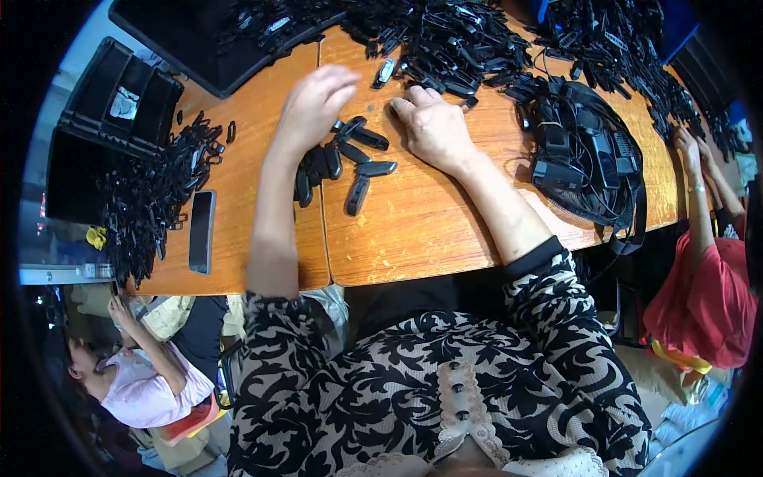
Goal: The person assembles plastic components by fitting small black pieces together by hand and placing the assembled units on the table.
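Note:
My left hand is raised over the wooden table, its fingers smeared by motion, so I cannot tell if it holds anything. Below it lies a small group of black elongated plastic pieces, some overlapping. My right hand rests on the table to the right of them, fingers curled down and closed; whatever is under its fingertips is hidden. Just beyond it spreads a large heap of similar black pieces. One piece with a pale, shiny face lies between my hands at the heap's near edge.
A black mesh bag with cables and devices sits to the right. On the left are a dark phone, another heap of black pieces and black trays. Two other people work at the table's left and right ends. A seam crosses the tabletop.

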`<state>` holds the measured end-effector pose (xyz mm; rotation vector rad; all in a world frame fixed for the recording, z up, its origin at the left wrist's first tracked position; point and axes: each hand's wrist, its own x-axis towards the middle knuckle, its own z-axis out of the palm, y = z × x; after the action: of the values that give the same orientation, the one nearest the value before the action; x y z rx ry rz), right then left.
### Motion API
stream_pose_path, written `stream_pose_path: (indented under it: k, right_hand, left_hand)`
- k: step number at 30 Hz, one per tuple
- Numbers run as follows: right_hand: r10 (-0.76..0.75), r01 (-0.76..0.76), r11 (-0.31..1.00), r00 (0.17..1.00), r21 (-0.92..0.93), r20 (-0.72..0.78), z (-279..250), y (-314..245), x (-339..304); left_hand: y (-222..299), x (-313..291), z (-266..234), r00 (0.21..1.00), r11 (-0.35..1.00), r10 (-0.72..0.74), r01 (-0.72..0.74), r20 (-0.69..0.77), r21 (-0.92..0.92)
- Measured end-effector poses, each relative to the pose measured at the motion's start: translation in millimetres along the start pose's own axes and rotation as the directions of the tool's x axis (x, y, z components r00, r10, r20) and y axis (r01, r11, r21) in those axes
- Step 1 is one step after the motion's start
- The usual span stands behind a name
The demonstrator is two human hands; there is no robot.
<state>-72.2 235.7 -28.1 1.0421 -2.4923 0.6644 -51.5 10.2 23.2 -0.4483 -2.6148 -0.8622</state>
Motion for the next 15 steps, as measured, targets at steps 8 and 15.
stream_pose_path:
  k: [8,15]
  right_hand:
    - [-0.124,0.125,0.992,0.978,-0.003,-0.167,-11.0,5.0,-10.2]
    - [0.061,-0.076,0.994,0.983,-0.080,-0.172,-4.1,16.3,-6.8]
  left_hand:
    - [-4.0,59.7,55.0,0.982,0.960,0.108,-0.143,0.152,0.243]
    - [1.1,36.7,55.4,0.983,0.993,-0.107,0.112,-0.150,0.024]
